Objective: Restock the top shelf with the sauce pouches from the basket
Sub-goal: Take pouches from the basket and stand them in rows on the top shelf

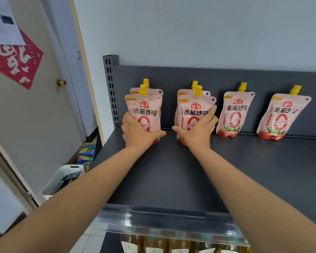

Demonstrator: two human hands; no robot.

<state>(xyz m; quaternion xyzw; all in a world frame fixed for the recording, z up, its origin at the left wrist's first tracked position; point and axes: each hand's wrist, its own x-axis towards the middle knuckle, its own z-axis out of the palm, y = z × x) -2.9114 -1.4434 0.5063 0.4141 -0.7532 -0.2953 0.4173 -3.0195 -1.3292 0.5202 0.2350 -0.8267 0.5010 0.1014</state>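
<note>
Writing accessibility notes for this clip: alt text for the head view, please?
A person's left grip holds the leftmost front sauce pouch and the right grip the next front pouch, upright on the dark top shelf, each before another pouch. Two single pouches stand further right.

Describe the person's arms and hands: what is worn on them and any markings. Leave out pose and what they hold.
Both arms are bare: no sleeve shows on the left forearm or the right forearm up to the frame's edge. The left hand and right hand wear no gloves. No watch, bracelet or ring is visible, and no tattoos or other markings show.
</note>
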